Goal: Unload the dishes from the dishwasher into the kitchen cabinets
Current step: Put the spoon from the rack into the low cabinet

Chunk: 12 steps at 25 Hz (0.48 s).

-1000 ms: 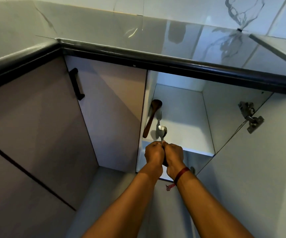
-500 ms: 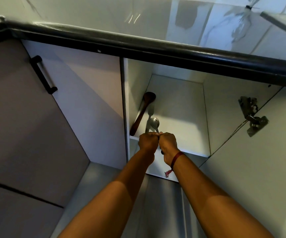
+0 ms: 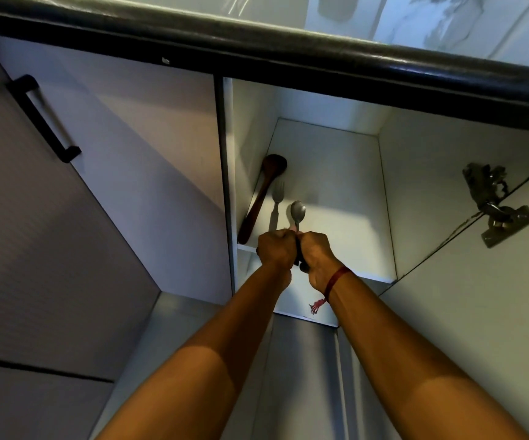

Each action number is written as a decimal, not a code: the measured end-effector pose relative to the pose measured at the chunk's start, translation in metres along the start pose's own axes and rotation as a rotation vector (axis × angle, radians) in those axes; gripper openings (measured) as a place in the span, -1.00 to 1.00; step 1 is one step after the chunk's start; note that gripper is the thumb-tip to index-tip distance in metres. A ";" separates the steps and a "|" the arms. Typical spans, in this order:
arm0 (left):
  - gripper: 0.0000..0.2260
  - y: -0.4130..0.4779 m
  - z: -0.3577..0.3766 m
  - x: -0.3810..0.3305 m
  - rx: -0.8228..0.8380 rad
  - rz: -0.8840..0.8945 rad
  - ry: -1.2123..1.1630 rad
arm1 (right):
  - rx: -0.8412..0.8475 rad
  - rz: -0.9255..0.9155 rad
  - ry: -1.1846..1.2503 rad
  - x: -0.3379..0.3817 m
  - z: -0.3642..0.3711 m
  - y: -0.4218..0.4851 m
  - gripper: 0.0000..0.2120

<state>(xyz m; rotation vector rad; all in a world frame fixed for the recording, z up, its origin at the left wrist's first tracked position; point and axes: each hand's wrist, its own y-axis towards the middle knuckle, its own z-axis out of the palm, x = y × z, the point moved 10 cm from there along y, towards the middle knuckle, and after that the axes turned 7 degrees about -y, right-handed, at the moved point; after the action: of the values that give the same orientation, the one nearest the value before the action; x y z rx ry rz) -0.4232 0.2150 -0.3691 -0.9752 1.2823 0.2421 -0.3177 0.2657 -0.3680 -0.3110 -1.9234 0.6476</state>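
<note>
Single wide-angle view from a camera on the person's head, facing forward and steeply down into an open cabinet [image 3: 250, 128] beneath the dark countertop edge [image 3: 288, 49]; both forearms [image 3: 225, 360] enter from the frame's bottom edge. The left hand [image 3: 275, 250] and right hand [image 3: 318, 254] meet at arm's length, mid-frame, over the shelf's [image 3: 345, 192] front edge.

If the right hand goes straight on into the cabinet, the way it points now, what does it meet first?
Probably the back wall: the right hand holds a spoon pointing along bare shelf. The fork and wooden spoon are left of that line. Depth is unclear.
</note>
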 end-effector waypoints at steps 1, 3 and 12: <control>-0.77 0.000 -0.001 -0.001 0.002 0.024 0.025 | -0.010 -0.007 -0.012 0.003 -0.002 0.003 -0.78; -0.81 -0.001 -0.008 -0.005 -0.008 0.091 0.065 | -0.021 -0.029 -0.041 0.009 -0.004 0.009 -0.80; -0.81 0.010 0.010 -0.029 0.051 0.318 0.356 | -0.071 -0.137 -0.301 0.049 0.005 0.027 -0.82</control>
<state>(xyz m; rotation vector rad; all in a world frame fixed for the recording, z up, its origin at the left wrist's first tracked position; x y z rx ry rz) -0.4321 0.2378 -0.3487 -0.7887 1.7647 0.2867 -0.3458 0.3107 -0.3476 -0.1288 -2.2369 0.5598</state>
